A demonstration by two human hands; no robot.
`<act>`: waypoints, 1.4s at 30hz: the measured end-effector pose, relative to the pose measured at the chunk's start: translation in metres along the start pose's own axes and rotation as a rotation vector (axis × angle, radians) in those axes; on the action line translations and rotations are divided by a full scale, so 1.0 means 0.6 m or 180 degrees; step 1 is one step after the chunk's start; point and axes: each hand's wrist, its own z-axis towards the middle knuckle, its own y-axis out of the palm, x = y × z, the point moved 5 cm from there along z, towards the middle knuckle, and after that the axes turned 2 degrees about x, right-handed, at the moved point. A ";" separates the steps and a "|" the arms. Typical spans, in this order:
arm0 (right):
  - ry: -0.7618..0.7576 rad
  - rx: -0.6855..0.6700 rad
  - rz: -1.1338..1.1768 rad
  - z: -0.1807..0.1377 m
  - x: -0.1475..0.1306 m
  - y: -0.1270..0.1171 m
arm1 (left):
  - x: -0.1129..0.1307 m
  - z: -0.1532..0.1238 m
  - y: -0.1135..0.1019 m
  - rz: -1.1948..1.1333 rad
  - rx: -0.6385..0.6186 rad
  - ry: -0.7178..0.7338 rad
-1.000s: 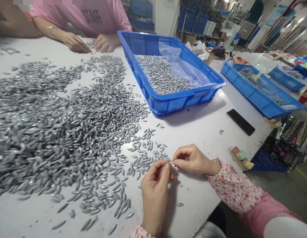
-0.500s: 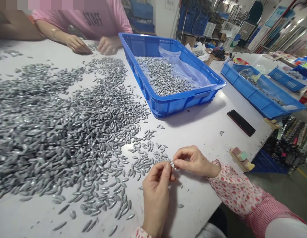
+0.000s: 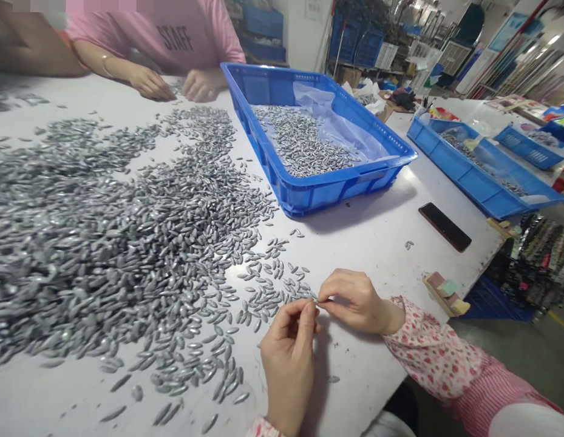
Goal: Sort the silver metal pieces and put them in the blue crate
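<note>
My left hand [image 3: 288, 358] is closed in a pinch, thumb against forefinger, near the table's front edge. Facing it, my right hand [image 3: 354, 301] also pinches, and the fingertips of both hands meet. Between them shows a sliver of a small grey spindle-shaped piece [image 3: 316, 302], mostly hidden by the fingers. Just beyond my hands lie loose grey pieces [image 3: 263, 291] of the same pointed oval form. They run into a broad heap [image 3: 127, 243] covering the left side of the white table [image 3: 377, 243]. One single piece [image 3: 333, 379] lies below my right hand.
A blue crate [image 3: 336, 191] with a plastic liner and many similar pieces stands beyond my hands. To the right are a phone [image 3: 444, 226], a small block holder [image 3: 445, 294] and another blue tray [image 3: 464, 176]. A co-worker's hands [image 3: 202, 85] rest across the table.
My right hand has turned slightly, its fingers more folded over, and less of the small piece shows at the fingertips. My left hand has stayed nearly in place.
</note>
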 end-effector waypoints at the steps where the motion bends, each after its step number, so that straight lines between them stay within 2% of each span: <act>1: -0.0027 -0.0040 -0.0062 -0.001 0.000 0.001 | 0.001 0.000 0.000 0.0031 0.0007 0.0011; 10: -0.0252 -0.0277 -0.0518 -0.005 -0.001 0.004 | 0.005 0.002 -0.004 0.0240 0.0080 0.0272; 22: -0.0379 -0.0406 -0.0862 0.000 -0.007 0.007 | 0.001 -0.002 -0.002 0.0369 0.0007 0.0334; 33: -0.0090 -0.0343 0.0295 -0.005 0.006 0.009 | 0.001 -0.004 0.012 -0.0369 -0.0193 -0.0095; 38: 0.0063 -0.0374 0.0748 -0.004 0.006 0.005 | -0.007 -0.002 0.004 -0.0642 -0.0034 -0.0164; 42: 0.0162 -0.0174 0.0715 -0.003 0.008 0.001 | -0.008 -0.002 0.002 -0.0650 0.0034 -0.0207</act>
